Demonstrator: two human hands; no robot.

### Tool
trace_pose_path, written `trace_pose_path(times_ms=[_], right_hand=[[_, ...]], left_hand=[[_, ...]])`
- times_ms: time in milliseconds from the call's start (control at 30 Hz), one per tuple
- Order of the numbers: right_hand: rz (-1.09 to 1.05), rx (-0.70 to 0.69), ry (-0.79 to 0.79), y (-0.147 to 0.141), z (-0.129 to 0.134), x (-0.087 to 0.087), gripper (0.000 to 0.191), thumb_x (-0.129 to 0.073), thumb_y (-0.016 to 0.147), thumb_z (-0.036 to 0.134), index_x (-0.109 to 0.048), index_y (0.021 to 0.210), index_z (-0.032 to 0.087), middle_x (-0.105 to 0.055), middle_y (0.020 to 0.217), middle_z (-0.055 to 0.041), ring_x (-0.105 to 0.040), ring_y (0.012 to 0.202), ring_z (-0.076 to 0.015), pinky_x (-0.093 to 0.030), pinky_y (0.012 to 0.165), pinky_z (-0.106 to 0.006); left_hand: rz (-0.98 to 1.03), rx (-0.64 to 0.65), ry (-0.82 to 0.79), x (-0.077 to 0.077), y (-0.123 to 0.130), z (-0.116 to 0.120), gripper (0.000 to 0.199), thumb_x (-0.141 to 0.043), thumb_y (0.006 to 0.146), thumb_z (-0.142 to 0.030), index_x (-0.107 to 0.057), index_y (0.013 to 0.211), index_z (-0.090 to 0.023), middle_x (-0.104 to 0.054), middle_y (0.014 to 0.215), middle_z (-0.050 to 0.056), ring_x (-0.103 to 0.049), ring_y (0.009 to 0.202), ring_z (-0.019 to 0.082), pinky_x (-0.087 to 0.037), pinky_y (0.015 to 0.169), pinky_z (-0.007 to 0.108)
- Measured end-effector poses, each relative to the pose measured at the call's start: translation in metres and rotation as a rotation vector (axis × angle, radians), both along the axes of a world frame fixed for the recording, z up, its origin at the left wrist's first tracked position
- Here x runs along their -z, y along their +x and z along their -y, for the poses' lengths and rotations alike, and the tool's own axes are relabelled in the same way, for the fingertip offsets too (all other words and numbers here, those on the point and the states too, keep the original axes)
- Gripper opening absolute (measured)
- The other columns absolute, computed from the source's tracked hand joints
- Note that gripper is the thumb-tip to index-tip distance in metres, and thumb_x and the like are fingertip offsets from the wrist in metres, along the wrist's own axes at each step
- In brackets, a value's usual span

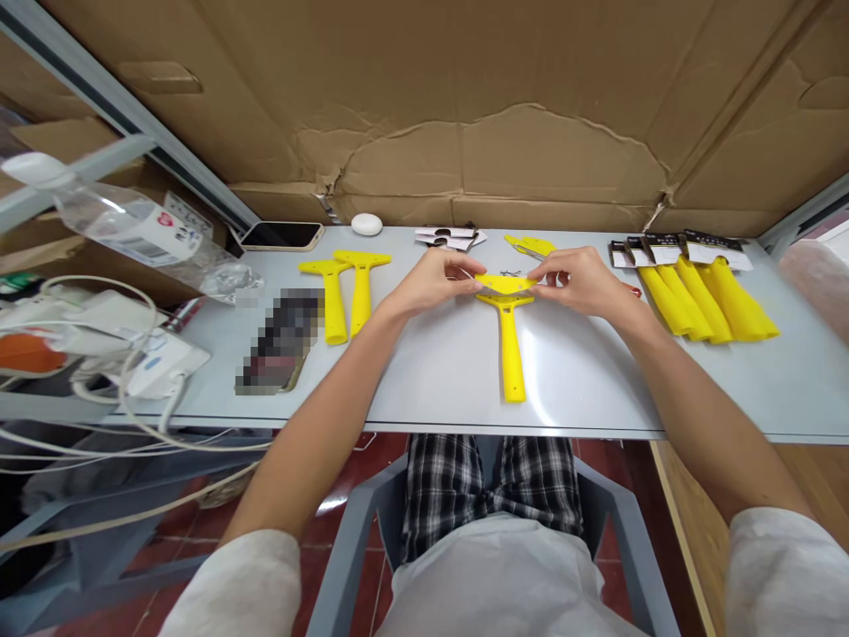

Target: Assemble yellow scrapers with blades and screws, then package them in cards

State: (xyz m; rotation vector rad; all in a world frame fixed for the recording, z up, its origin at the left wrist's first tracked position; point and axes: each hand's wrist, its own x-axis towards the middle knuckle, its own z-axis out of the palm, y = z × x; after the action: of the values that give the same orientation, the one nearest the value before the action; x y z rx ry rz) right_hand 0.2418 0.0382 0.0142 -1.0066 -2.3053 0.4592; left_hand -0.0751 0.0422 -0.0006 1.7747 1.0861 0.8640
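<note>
My left hand (446,279) pinches the left end of a flat yellow scraper blade cover (505,284) between thumb and fingers. At its right end, the fingertips of my right hand (576,276) pinch the same piece. Just below it on the table lies a yellow scraper handle (510,354), its wide head towards the piece and its grip pointing at me. Whether the two touch I cannot tell. Small dark metal bits (509,272) lie behind the piece, and more yellow pieces (531,245) lie beyond my right fingers. Something small and red (635,290) is partly hidden by my right wrist.
Two yellow scraper handles (333,301) and a pixelated phone-like object (279,341) lie left. Behind are another phone (282,235), a white oval object (367,224) and cards (447,236). Several yellow items with cards (676,296) lie right. A bottle (146,230) and cables (133,354) crowd the left.
</note>
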Motion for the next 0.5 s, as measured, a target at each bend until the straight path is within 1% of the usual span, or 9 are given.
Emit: trace_pose_path(times_ms=[200, 267, 333, 400, 500], right_hand=[[0.066, -0.017, -0.015, 0.0002, 0.0004, -0.0005, 0.016, -0.082, 0.092, 0.03, -0.091, 0.104, 0.024, -0.086, 0.097, -0.006, -0.072, 0.08, -0.0216, -0.053, 0.078, -0.036], [0.077, -0.028, -0.017, -0.0001, 0.0008, -0.0011, 0.016, -0.082, 0.092, 0.029, -0.091, 0.104, 0.024, -0.087, 0.1, -0.0062, -0.072, 0.081, -0.0215, -0.052, 0.078, -0.036], [0.086, -0.037, -0.021, -0.0004, 0.001, -0.0015, 0.016, -0.081, 0.091, 0.028, -0.091, 0.103, 0.024, -0.086, 0.099, -0.0062, -0.072, 0.081, -0.0213, -0.052, 0.078, -0.036], [0.093, -0.041, -0.025, -0.0006, 0.001, -0.0017, 0.016, -0.081, 0.091, 0.027, -0.091, 0.104, 0.024, -0.086, 0.098, -0.0062, -0.071, 0.08, -0.0213, -0.052, 0.078, -0.036], [0.101, -0.038, -0.031, -0.0008, 0.0008, -0.0019, 0.016, -0.081, 0.092, 0.029, -0.092, 0.104, 0.025, -0.086, 0.099, -0.0068, -0.072, 0.082, -0.0226, -0.053, 0.08, -0.038]], left_hand=[[-0.135, 0.029, 0.047, 0.0091, -0.0023, -0.0048, 0.031, -0.088, 0.085, -0.034, -0.088, 0.11, -0.017, -0.084, 0.097, 0.01, -0.077, 0.09, 0.024, -0.063, 0.087, 0.04], [-0.164, 0.032, 0.101, 0.0089, -0.0027, -0.0046, 0.029, -0.087, 0.086, -0.035, -0.089, 0.109, -0.018, -0.083, 0.104, 0.011, -0.077, 0.091, 0.023, -0.063, 0.088, 0.04], [-0.192, 0.027, 0.173, 0.0075, -0.0029, -0.004, 0.028, -0.087, 0.085, -0.035, -0.09, 0.109, -0.02, -0.082, 0.115, 0.011, -0.075, 0.092, 0.022, -0.063, 0.087, 0.039], [-0.217, 0.027, 0.228, 0.0059, -0.003, -0.0036, 0.028, -0.087, 0.085, -0.036, -0.091, 0.108, -0.022, -0.079, 0.122, 0.011, -0.074, 0.097, 0.023, -0.063, 0.085, 0.037], [-0.248, 0.041, 0.257, 0.0047, -0.0028, -0.0033, 0.027, -0.087, 0.084, -0.037, -0.092, 0.106, -0.024, -0.078, 0.122, 0.011, -0.073, 0.106, 0.026, -0.063, 0.085, 0.037]])
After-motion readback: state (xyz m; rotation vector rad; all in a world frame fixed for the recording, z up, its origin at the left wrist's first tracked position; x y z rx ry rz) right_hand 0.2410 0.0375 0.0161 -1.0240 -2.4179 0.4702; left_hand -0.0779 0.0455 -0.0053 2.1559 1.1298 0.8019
